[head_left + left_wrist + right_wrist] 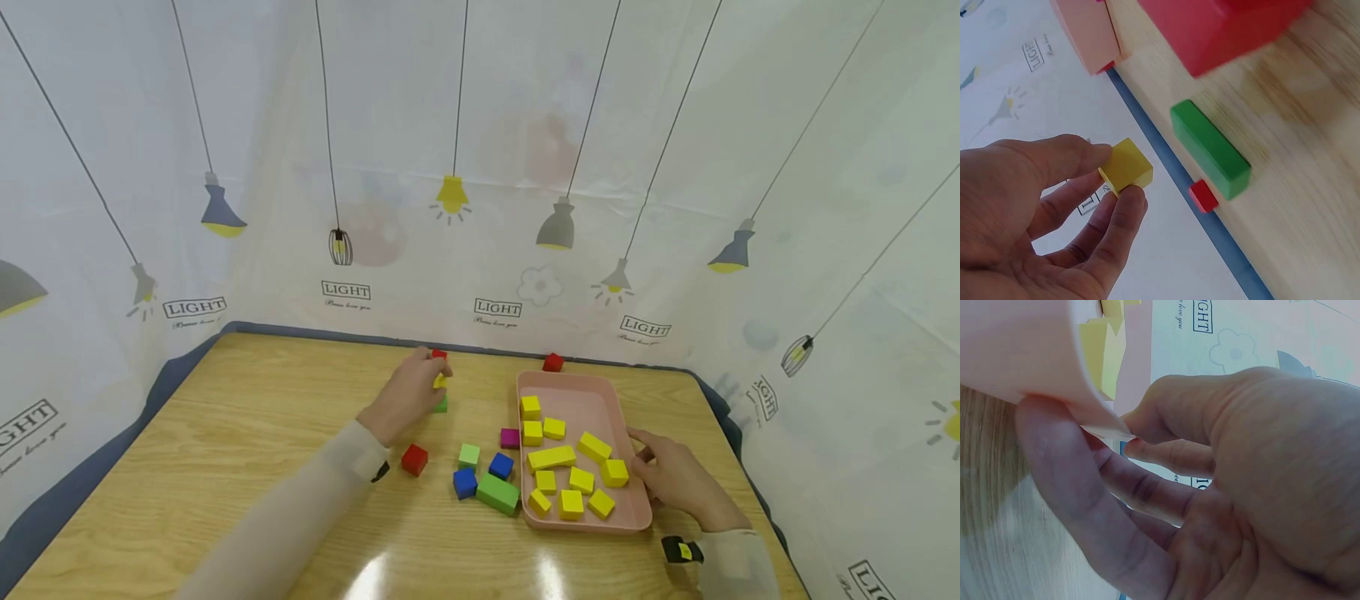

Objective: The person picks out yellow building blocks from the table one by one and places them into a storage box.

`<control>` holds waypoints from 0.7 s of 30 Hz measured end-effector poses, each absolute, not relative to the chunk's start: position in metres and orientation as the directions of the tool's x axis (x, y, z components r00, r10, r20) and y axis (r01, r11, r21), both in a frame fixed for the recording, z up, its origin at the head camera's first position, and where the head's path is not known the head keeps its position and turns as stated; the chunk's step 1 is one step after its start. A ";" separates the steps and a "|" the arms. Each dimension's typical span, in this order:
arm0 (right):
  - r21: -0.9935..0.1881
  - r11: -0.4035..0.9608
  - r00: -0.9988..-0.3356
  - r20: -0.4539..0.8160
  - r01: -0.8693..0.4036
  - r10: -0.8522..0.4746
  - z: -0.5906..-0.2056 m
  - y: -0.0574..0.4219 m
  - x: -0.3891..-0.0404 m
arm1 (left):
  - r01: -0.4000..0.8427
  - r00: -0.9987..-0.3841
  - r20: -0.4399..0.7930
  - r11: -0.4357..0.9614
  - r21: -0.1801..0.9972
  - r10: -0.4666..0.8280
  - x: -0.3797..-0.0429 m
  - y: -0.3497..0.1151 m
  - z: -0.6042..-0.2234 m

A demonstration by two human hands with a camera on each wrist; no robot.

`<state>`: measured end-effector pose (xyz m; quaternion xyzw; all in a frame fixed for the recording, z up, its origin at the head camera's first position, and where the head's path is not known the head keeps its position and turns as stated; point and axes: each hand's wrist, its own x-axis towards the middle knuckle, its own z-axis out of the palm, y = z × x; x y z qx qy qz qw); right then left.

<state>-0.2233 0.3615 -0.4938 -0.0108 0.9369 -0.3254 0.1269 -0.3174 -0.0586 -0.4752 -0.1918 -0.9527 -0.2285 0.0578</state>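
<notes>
My left hand (407, 396) is over the table's far middle, pinching a yellow cube (1127, 165) between thumb and fingertips. Close by it are a long green block (1210, 150) and a small red cube (1204, 196), both partly covered by the hand in the head view. On the right, a pink tray (577, 392) holds several yellow blocks (551, 458). My right hand (678, 477) grips the tray's right wall, thumb at the rim and fingers against the outside, as the right wrist view (1179, 481) shows.
Left of the tray lie a green block (497, 494), a light green cube (468, 456), blue cubes (465, 482), a magenta cube (510, 438) and a red cube (414, 460). Another red cube (553, 362) sits behind the tray. A printed curtain (420, 283) borders the wooden table (225, 417).
</notes>
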 end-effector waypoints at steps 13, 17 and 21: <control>-0.589 0.808 -0.970 -0.205 0.018 -0.128 -0.489 0.360 -0.222 | 0.460 -0.888 0.207 0.794 0.397 0.411 -0.313 -0.015 -0.469; -0.588 0.808 -0.971 -0.202 0.014 -0.130 -0.489 0.360 -0.222 | 0.482 -0.876 0.203 0.785 0.388 0.438 -0.312 0.000 -0.468; -0.585 0.811 -0.971 -0.197 0.008 -0.133 -0.489 0.360 -0.221 | 0.508 -0.861 0.209 0.773 0.381 0.463 -0.312 0.015 -0.467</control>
